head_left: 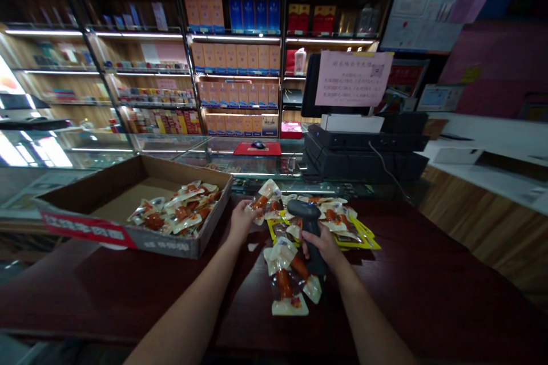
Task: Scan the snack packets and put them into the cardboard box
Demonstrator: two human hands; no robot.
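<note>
My left hand [242, 218] is closed round a clear packet of orange-red snack [264, 197], lifted a little above the dark red counter [411, 285]. My right hand [322, 244] grips the handle of a dark barcode scanner [305, 218], whose head points away from me. Under and between the hands lies a loose heap of similar sealed packets [287, 274], some resting on a yellow sheet [363, 239]. A shallow cardboard box [107, 194] to the left holds several more packets [180, 214].
A black cash register [363, 151] with a pink paper notice [351, 77] stands behind the heap. A glass display case [180, 151] carries a red mat and a mouse [258, 145]. Lit shelves of cartons [235, 57] fill the back wall. A wooden counter front [492, 228] is at right.
</note>
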